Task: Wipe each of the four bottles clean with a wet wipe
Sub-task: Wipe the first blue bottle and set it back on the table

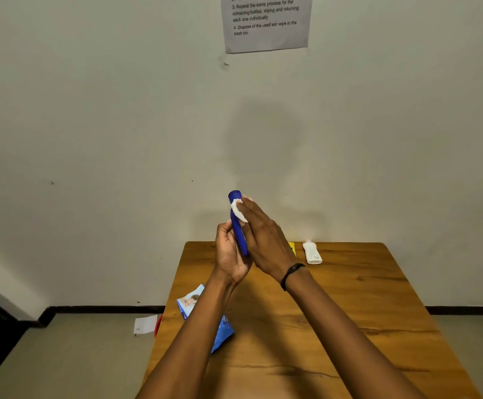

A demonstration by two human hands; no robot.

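Observation:
A slim dark blue bottle [238, 226] is held upright in the air above the far edge of the wooden table [335, 312]. My left hand [228, 251] grips its lower end. My right hand [263, 237] presses a white wet wipe [238, 210] against the bottle's upper part, just below the cap. A white bottle [311, 252] lies on the table near the far edge, to the right of my hands. A bit of a yellow object [292, 247] shows behind my right wrist; the rest of it is hidden.
A blue wet-wipe packet [202, 315] lies on the table's left side, partly under my left forearm. On the floor to the left are a white paper [145, 324] and a red rim [158, 325]. An instruction sheet [266, 21] hangs on the wall.

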